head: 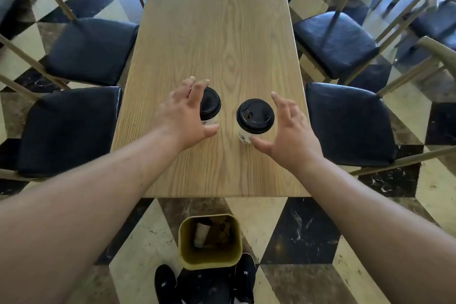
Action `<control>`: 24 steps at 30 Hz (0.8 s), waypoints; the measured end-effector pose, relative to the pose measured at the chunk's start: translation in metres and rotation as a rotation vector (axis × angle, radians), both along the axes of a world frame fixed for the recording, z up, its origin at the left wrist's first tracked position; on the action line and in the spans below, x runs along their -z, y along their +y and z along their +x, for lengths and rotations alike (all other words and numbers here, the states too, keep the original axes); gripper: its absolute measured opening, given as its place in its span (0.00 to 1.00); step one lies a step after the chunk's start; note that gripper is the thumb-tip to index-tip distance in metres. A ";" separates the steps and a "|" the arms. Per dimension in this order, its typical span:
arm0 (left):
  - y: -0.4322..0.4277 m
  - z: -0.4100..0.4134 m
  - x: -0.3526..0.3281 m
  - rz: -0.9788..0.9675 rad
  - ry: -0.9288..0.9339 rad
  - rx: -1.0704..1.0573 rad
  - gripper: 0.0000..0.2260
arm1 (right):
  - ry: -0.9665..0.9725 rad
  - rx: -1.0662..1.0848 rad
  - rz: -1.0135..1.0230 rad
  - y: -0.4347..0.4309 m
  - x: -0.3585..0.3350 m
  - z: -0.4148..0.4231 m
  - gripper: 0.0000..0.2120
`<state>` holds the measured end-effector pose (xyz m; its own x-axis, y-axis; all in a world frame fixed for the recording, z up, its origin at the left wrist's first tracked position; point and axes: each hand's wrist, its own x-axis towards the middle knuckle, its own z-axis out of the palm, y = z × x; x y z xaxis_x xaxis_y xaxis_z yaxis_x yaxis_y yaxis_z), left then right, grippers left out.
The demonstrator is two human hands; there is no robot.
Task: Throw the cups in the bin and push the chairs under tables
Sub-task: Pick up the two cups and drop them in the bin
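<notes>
Two white paper cups with black lids stand upright on the long wooden table (222,32). The left cup (210,105) is partly hidden behind my left hand (183,113), whose fingers are spread around its left side; I cannot tell whether they touch it. The right cup (255,117) stands just left of my right hand (288,131), which is open with fingers apart, the thumb close to the cup's base. An olive-yellow bin (209,242) sits on the floor below the table's near end, between my shoes, with rubbish inside.
Black-cushioned wooden chairs stand pulled out on both sides: two on the left (71,128) (91,49) and two on the right (350,123) (335,42). More chairs show at the far right (434,22). The floor is checkered marble.
</notes>
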<state>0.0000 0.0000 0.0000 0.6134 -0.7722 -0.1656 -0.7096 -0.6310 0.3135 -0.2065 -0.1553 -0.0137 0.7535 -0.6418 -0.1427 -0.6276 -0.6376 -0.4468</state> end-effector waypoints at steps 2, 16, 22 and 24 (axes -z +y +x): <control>-0.007 0.003 0.004 0.033 -0.010 0.001 0.48 | -0.018 -0.029 -0.006 -0.005 0.003 0.007 0.53; -0.016 0.013 0.011 0.078 -0.002 0.005 0.39 | 0.105 -0.122 0.017 -0.009 0.007 0.040 0.49; 0.011 0.003 0.008 0.069 0.000 0.036 0.40 | 0.128 -0.126 -0.005 0.007 -0.002 0.033 0.46; 0.022 -0.001 0.006 0.068 0.004 0.042 0.40 | 0.122 -0.130 -0.004 0.015 -0.004 0.028 0.46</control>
